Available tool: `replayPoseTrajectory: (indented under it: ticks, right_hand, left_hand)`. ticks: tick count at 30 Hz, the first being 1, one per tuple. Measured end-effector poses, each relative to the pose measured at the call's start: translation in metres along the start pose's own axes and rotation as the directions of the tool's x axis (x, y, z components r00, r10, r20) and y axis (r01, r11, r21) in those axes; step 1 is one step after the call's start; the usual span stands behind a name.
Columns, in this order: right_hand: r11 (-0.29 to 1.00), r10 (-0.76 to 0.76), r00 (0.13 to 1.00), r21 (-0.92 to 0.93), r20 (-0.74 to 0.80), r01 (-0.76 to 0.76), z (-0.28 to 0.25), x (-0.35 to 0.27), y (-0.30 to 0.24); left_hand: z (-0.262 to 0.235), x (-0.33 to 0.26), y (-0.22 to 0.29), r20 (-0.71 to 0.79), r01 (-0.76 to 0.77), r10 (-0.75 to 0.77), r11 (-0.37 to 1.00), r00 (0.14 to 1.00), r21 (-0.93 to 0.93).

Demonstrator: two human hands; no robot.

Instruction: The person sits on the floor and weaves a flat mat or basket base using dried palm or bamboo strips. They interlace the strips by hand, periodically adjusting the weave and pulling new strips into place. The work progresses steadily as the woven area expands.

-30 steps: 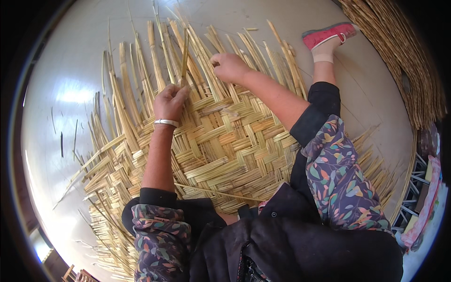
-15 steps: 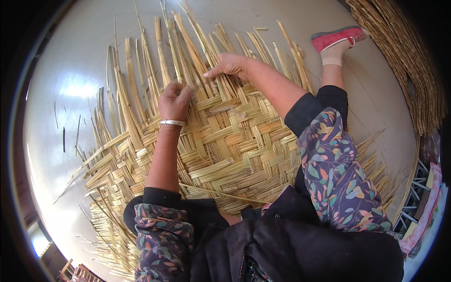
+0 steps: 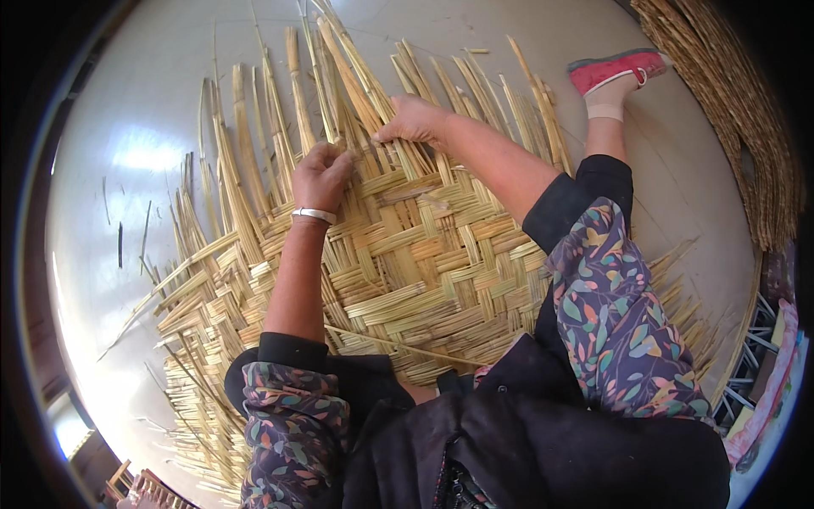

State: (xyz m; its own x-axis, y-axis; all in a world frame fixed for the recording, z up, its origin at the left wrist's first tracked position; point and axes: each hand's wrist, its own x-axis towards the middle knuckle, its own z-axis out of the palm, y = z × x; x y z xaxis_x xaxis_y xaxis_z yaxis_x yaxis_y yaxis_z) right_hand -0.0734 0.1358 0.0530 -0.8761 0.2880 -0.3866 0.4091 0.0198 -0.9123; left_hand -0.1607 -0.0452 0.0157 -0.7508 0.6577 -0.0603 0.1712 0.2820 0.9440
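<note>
left hand (image 3: pixel 320 176): fingers curled, pinching reed strips (image 3: pixel 339 102) at far edge of woven mat (image 3: pixel 424 263) | right hand (image 3: pixel 413 121): fingers together, pressing strips | floor (image 3: pixel 153 110)

No packages, labels, signs or screens show anywhere in this view.
</note>
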Motion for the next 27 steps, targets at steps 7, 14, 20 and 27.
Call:
replayPoseTrajectory:
  ticks: [7,14,20,27]
  right_hand:
    - [0.993,-0.055,0.997,0.106,-0.060,0.061,-0.002,-0.008,-0.002]
    - [0.884,-0.269,0.920,0.307,-0.285,0.353,-0.031,-0.004,-0.015]
    - [0.968,-0.049,0.883,0.197,-0.467,0.158,-0.046,-0.046,0.011]
    - [0.843,0.162,0.842,0.516,-0.515,0.154,-0.023,-0.089,0.060]
  left_hand:
    - [-0.004,-0.001,0.009,0.183,0.105,-0.091,0.992,0.979,-0.070]
    - [-0.011,-0.001,0.016,0.211,0.199,-0.182,0.978,0.960,-0.062]
    - [-0.006,0.006,0.011,0.228,0.101,-0.143,0.977,0.963,0.186]
    - [-0.008,-0.015,0.003,0.098,-0.238,0.219,0.924,0.971,0.299]
